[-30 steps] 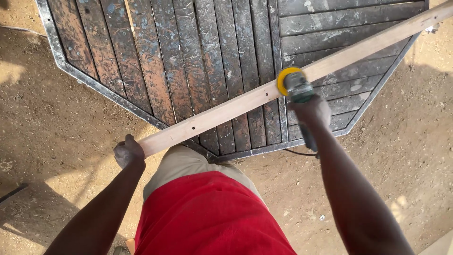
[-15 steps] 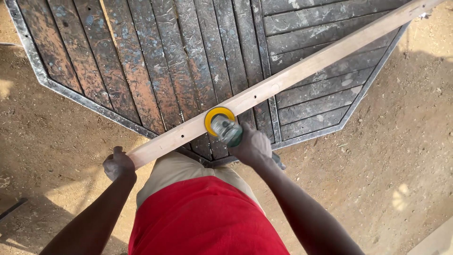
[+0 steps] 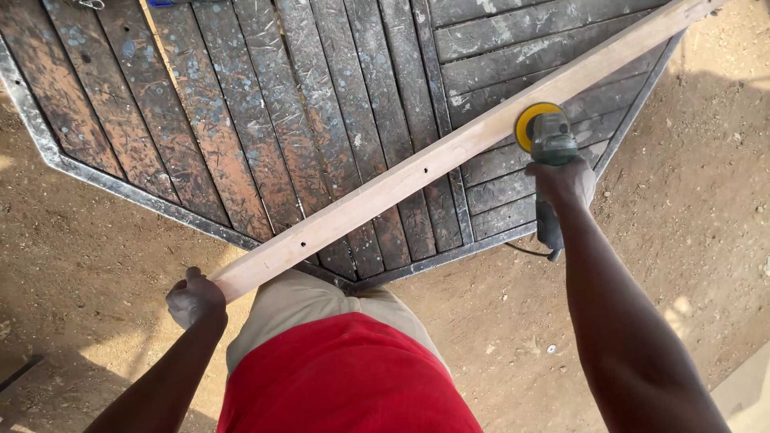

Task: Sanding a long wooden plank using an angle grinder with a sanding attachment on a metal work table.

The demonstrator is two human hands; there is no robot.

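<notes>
A long pale wooden batten [image 3: 449, 152] lies slanted across a dark slatted table [image 3: 265, 104], from lower left to upper right. My left hand [image 3: 195, 298] grips its near end, just off the table's edge. My right hand [image 3: 565, 180] holds a green angle grinder [image 3: 549, 144] with a yellow sanding disc [image 3: 531, 122] pressed against the batten's lower edge, right of its middle. Small holes show along the batten's face.
The table has a grey metal rim [image 3: 120, 188] and paint-stained planks. Sandy ground [image 3: 682, 240] surrounds it. The grinder's black cord [image 3: 529, 250] trails below the table edge. My red shirt [image 3: 345, 377] fills the bottom middle.
The grinder slid from right of the batten's middle down towards my left hand, then back up to the right. My left hand kept its grip on the batten's end.
</notes>
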